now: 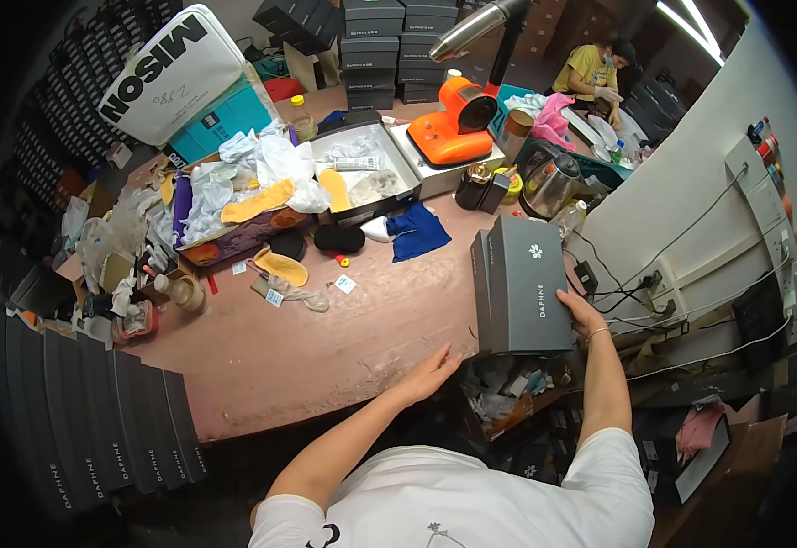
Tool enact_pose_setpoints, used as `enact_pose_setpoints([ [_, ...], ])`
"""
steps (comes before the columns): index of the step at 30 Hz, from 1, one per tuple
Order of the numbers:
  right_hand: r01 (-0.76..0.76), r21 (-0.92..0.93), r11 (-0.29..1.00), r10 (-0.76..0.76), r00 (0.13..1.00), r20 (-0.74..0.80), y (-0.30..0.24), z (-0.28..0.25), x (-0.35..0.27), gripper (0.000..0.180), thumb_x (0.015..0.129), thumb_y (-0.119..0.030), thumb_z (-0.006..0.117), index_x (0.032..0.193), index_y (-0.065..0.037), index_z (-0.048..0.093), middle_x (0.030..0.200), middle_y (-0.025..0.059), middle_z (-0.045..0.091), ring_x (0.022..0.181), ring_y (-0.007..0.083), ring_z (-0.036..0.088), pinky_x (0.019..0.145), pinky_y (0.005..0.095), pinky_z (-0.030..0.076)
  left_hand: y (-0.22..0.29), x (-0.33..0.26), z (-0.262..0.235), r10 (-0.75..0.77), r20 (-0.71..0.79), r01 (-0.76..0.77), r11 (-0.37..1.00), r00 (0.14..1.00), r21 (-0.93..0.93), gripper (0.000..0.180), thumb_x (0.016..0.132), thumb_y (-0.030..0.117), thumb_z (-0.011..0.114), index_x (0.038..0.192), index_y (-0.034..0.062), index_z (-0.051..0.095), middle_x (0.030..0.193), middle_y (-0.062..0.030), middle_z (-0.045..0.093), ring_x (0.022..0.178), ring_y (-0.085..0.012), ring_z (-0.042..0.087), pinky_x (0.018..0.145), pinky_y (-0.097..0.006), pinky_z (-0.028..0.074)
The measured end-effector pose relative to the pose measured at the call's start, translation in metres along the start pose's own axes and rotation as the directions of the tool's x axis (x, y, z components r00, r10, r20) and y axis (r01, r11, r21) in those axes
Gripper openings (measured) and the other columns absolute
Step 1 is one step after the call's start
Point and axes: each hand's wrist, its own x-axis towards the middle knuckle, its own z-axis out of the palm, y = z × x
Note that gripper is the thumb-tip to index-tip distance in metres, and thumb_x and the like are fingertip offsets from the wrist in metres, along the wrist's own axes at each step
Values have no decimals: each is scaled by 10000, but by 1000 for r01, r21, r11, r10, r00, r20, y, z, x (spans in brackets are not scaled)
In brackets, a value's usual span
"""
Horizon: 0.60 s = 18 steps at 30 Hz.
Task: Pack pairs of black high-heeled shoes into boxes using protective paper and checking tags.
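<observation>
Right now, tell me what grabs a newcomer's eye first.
The bright orange appliance at the table's far side stands out. Nearer, the right hand holds a dark grey box at the table's right edge, while the left hand rests flat on the brown tabletop.

right hand (581, 313) fingers behind the grey box (522, 285), bin contents (508, 393) indistinct

Even indoor light, fairly bright on the table (307, 347). Ceiling strip light (691, 23) up-right of the table is blown out. Soft shadows only. Heavy fisheye bend, black vignette at corners. Centre sharp, rim soft.
</observation>
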Motion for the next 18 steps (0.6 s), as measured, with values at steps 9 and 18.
enact_pose_setpoints([
  [9, -5, 61, 998, 10, 996, -86, 13, 5, 15, 635, 908, -509, 527, 1264, 16, 512, 1170, 88, 581, 1030, 168, 538, 896, 283, 422, -16, 113, 131, -82, -137, 45, 967, 987, -250, 1018, 858, 759, 182, 1467, -37, 1, 1529, -269, -14, 1434, -355, -19, 1154, -408, 70],
  [18, 357, -443, 822, -393, 919, 11, -7, -22, 57, 588, 908, -218, 580, 1368, 69, 352, 1318, 180, 507, 1225, 243, 467, 1039, 342, 341, 13, 40, 74, -35, 151, 102, 880, 988, -464, 860, 901, 668, 362, 1508, 130, 78, 1491, -121, 285, 1298, -269, 382, 1027, -405, 346],
])
